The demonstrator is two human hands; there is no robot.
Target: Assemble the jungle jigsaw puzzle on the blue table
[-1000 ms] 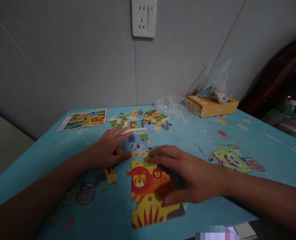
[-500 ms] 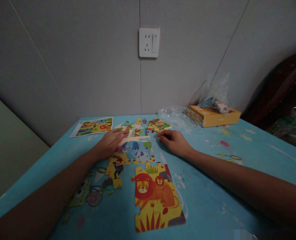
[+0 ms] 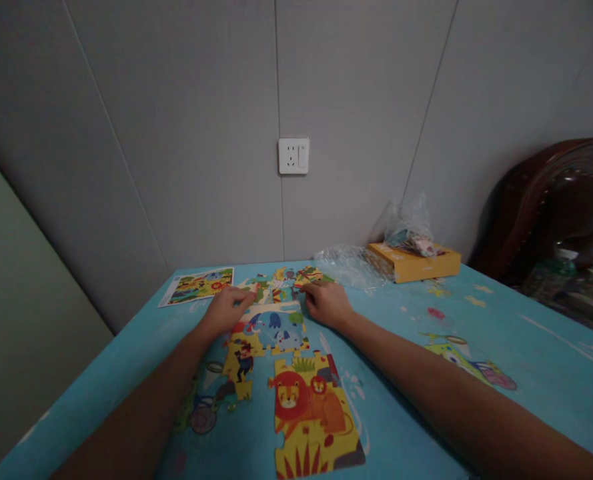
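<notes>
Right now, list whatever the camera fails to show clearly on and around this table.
Head view: whether the right hand grips a puzzle piece; curled fingers hide this.
Head view: whether the left hand holds one; too small to tell.
Head view: contents of the bag on the box; crinkled, blurred plastic.
Head view: fine details of the picture card; too small.
Head view: rest of the chair; right edge cuts it.

White socket (image 3: 293,156) on gray wall (image 3: 201,147). Clear bag (image 3: 409,225) on yellow box (image 3: 426,269). Crinkly plastic (image 3: 349,265) beside box.
</notes>
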